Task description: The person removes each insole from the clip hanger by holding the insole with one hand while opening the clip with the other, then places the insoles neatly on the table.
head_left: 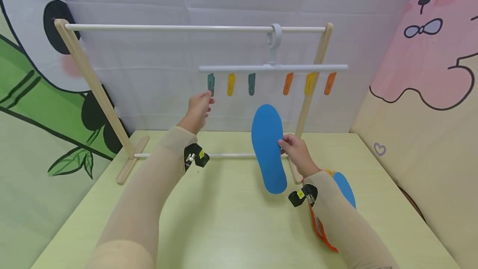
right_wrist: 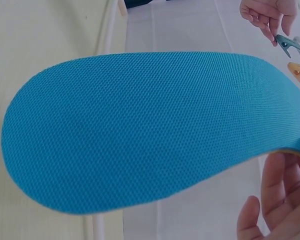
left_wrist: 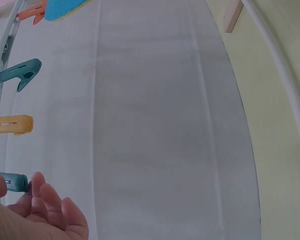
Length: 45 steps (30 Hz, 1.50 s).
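My right hand [head_left: 296, 152] pinches a blue shoe insole [head_left: 267, 148] by its right edge, thumb in front, and holds it upright above the table. Its textured blue face fills much of the right wrist view, the fingers [right_wrist: 285, 192] at its lower edge. My left hand [head_left: 198, 110] is raised to the leftmost teal clothespin [head_left: 210, 84], thumb and fingertips at its lower end. In the left wrist view that clothespin [left_wrist: 15, 182] lies between the thumb and the fingers. The clothespins hang in a row from a white hanger bar [head_left: 239, 68].
The hanger's hook [head_left: 275, 36] sits on the top rod [head_left: 168, 28] of a wooden-sided rack [head_left: 93, 90]. More clothespins, yellow [head_left: 231, 84], teal [head_left: 252, 84] and orange [head_left: 288, 84], hang along the bar. Behind my right forearm lie another blue piece [head_left: 344, 188] and an orange-edged item [head_left: 322, 233].
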Each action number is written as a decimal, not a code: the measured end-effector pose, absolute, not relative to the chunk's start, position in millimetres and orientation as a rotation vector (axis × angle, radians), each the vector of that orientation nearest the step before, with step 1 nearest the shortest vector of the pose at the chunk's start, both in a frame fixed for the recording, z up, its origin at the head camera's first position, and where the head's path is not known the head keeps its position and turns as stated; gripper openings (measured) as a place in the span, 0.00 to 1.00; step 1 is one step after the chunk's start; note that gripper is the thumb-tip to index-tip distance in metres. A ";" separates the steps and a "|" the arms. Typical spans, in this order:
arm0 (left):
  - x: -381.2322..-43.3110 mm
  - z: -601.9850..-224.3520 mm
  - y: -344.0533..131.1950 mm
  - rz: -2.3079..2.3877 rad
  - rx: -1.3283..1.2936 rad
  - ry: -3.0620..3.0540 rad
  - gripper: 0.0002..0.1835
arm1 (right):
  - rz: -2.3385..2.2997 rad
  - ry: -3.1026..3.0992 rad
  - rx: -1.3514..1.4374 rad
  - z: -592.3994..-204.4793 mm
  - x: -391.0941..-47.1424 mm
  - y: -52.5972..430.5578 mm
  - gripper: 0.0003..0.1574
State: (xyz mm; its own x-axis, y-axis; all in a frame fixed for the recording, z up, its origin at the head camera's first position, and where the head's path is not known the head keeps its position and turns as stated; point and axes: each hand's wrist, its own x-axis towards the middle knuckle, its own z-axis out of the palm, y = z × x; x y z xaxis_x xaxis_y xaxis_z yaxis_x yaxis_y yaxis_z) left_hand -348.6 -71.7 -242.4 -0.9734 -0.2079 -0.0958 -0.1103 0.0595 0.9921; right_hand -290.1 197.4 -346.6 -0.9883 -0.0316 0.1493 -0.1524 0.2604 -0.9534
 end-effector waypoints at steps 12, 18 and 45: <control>-350.4 -246.7 -74.1 -2.083 0.330 -2.208 0.21 | 1.810 -2.434 0.175 -349.3 -291.3 205.3 0.13; -351.2 -247.4 -74.9 -2.083 0.333 -2.209 0.21 | 1.792 -2.451 0.141 -347.8 -287.5 211.6 0.13; -347.1 -253.8 -80.2 -2.059 0.343 -2.239 0.21 | 1.755 -2.486 0.117 -355.3 -268.5 253.9 0.16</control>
State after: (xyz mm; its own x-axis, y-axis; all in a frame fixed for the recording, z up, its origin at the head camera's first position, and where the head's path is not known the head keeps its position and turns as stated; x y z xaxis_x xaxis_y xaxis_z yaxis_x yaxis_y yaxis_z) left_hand -347.1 -80.2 -253.8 -0.9717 -0.2177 -0.0916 -0.1095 0.0713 0.9914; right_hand -268.5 253.9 -355.3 -0.9924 -0.0067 0.1228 -0.1179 0.3343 -0.9351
